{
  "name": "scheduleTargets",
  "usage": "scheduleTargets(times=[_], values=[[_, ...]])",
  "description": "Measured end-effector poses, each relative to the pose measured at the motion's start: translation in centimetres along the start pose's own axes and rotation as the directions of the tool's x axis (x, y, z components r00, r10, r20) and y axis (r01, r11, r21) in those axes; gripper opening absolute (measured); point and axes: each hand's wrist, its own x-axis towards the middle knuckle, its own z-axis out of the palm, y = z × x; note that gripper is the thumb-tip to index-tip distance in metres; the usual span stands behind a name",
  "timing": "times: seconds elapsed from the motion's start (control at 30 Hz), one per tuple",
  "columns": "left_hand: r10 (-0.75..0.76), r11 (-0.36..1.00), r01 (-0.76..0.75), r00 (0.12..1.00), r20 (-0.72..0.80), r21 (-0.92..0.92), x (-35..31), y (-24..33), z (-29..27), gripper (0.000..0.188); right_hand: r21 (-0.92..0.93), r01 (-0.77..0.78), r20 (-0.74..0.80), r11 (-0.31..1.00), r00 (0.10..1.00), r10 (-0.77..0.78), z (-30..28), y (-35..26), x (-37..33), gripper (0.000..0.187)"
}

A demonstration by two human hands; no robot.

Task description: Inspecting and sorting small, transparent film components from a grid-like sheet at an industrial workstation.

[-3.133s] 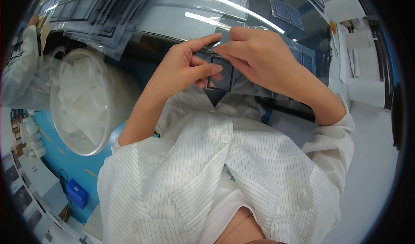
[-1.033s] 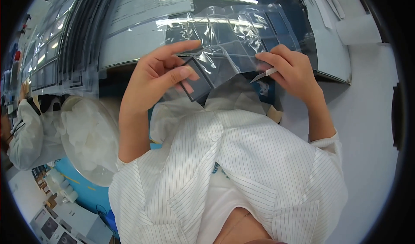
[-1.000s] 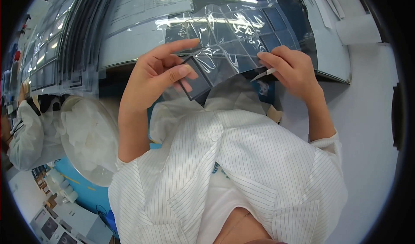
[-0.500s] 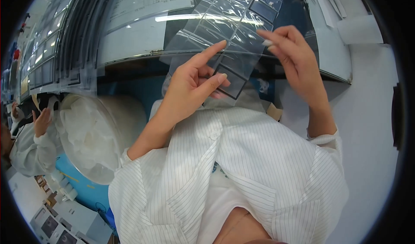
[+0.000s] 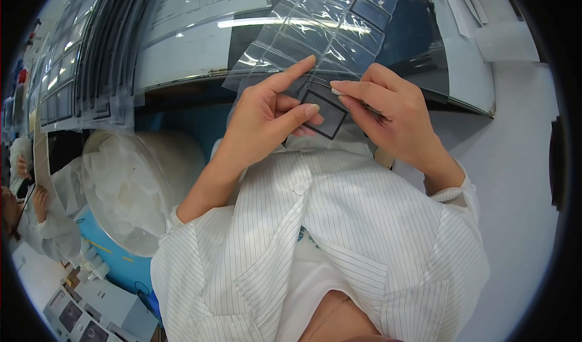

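A thin see-through rectangular panel with a black border [image 5: 330,119] lies in the grip of my left hand [image 5: 257,114]. The thumb presses on its face, the other fingers are behind, and the index finger points up and away. Beyond the panel, a clear plastic pocket sheet [image 5: 309,30] spreads over the table edge, with dark-edged rectangles in several pockets. Whether the panel is inside a pocket I cannot tell. At the panel's upper right corner, my right hand [image 5: 397,114] is closed in a pinch on a small white piece [image 5: 336,91], too small to name.
Several pocket sheets [image 5: 66,57] hang over the table at the left. Printed paper [image 5: 200,8] lies under the glossy tabletop. Below the edge stands a round white bin [image 5: 173,160] with a crumpled liner. Another person [image 5: 51,221] works at the far left.
My right hand has come down and left with the white piece, to the panel's corner. The left hand has barely moved. The person at the left has shifted their hands.
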Motion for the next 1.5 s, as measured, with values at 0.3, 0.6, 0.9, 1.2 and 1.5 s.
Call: scheduleTargets(times=[0.3, 0.6, 0.9, 1.2, 1.5], values=[[-0.003, 1.0, 0.003, 1.0, 0.002, 0.005, -0.2, 0.1, -0.1, 0.059, -0.078, 0.051, 0.066, 0.996, 0.997, -0.046, 0.2, -1.1, 1.1, 0.023], [0.001, 1.0, -0.002, 1.0, 0.018, 0.007, 0.0, 0.4, -0.3, 0.059, -0.164, 0.04, 0.256, 0.986, 0.967, 0.003, -0.6, -1.2, 2.0, 0.02], [-0.023, 0.999, 0.02, 0.997, 0.08, 0.042, -0.8, 0.9, -0.6, 0.069, -0.472, -0.068, 0.123, 0.879, 0.982, 0.142, -7.5, 0.7, -0.4, 0.01], [0.128, 0.992, -0.127, 0.991, 0.039, -0.023, -1.7, 5.5, -0.9, 0.059, 0.416, -0.385, 0.434, 0.824, 0.88, 0.192, -3.0, -0.7, 4.4, 0.019], [0.525, 0.722, -0.248, 0.805, -0.277, 0.646, -0.7, 3.8, -0.6, 0.052, 0.557, -0.392, 0.349, 0.732, 0.911, 0.221, -1.8, 8.7, 19.7, 0.037]])
